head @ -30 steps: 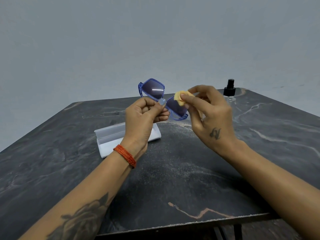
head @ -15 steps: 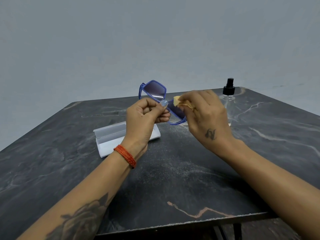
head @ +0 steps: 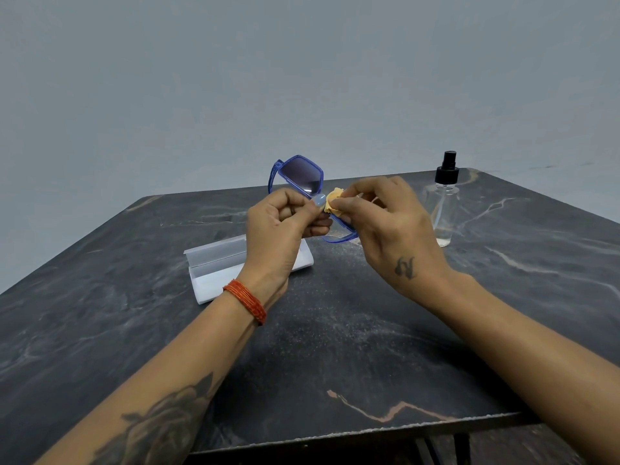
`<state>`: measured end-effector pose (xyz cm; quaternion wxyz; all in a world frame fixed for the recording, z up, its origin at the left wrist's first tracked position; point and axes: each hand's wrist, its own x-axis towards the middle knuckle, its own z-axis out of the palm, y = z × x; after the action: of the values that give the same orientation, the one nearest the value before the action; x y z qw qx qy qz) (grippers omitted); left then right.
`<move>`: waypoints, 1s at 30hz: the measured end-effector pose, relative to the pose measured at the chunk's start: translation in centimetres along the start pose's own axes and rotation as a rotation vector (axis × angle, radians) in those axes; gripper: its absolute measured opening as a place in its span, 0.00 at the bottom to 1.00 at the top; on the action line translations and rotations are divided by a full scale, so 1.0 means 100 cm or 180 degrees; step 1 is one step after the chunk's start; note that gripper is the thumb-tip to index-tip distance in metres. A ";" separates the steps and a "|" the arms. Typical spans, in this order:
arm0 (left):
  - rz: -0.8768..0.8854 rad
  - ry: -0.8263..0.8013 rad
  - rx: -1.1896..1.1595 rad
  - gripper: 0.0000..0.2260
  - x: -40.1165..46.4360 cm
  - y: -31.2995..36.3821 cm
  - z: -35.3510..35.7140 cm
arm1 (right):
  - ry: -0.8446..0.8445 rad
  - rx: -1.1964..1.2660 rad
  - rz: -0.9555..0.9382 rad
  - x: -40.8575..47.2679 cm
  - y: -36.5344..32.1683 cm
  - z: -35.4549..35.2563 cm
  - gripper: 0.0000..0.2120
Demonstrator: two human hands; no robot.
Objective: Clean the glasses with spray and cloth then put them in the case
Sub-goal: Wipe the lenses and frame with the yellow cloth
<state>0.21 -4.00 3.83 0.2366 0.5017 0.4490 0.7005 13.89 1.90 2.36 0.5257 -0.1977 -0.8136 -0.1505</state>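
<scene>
**Blue-framed glasses wiped with a yellow cloth above the tabletop**

A pair of blue translucent plastic-framed glasses with dark tinted lenses (head: 298,177) is held in the air above the middle of the dark marble-patterned tabletop (head: 335,347), clear of its surface. The frame is gripped near its bridge by the left hand (head: 280,229), whose fingers are curled round it with the thumb pressed on top. One lens is raised above the left hand and is fully seen; the other lens is largely hidden behind the right hand (head: 392,229).

A small crumpled yellow cloth (head: 333,199) is pinched between the thumb and fingers of the right hand and is pressed against the hidden lens, just beside the left thumb.

A white rectangular plastic glasses case (head: 214,273) lies open on the tabletop towards its far left edge, partly covered by the left wrist; its lid is stood up along the far side. A clear plastic spray bottle with a black pump top (head: 444,199) is stood upright near the far right corner of the tabletop, well apart from the case.

An orange thread band (head: 246,302) is worn on the left wrist. Tattoos are seen on the left forearm and on the back of the right hand.
</scene>
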 end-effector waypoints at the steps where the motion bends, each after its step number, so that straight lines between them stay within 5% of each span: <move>1: 0.0008 0.0007 0.0012 0.06 0.000 0.000 0.000 | -0.0018 -0.0010 -0.0035 0.000 0.000 0.000 0.10; 30: 0.0029 0.0022 -0.0059 0.05 0.000 -0.002 0.000 | 0.0136 -0.0349 0.0358 0.000 0.004 -0.004 0.14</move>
<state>0.21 -3.92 3.63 0.2366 0.4991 0.4410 0.7074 14.39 2.06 2.57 0.5389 -0.2684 -0.7803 -0.1693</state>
